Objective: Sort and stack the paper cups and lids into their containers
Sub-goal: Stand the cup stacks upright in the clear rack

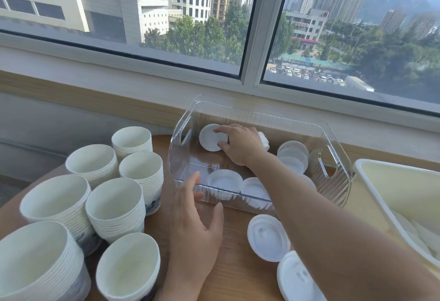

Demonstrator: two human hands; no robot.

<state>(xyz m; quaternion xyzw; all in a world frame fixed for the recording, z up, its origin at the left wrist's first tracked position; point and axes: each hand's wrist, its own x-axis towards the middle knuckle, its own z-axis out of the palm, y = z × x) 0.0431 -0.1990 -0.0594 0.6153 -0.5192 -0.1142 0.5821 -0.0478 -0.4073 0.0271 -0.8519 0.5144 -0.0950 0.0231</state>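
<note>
Reaching into the clear plastic bin point(262, 119), the right hand point(242, 143) pinches a white lid point(210, 137) at the bin's far left corner, the forefinger on the lid's upper edge and the thumb at its lower edge; the lid stands tilted, and whether it leans on the far wall is hard to tell through the ribbed plastic. A small white crumpled thing shows just behind the right hand, too hidden to name. More lids lie inside the bin: a short pile point(294, 155) near the right end and two lids point(225, 180) along the near wall, one partly under the forearm. The left hand point(197, 222) hovers at the bin's near left corner with its fingers point(191, 186) straight and spread, the tips at or just beside the near wall, holding nothing. On the wooden desk point(233, 277) in front of the bin lie two loose lids point(267, 237), one overlapping the other's edge. Seven stacks of paper cups point(114, 208) stand upright on the desk's left side, close together, some showing blue print low on their sides. A cream tray point(371, 181) at the right edge holds further white lids. A window point(252, 27) beyond looks over buildings and trees.
</note>
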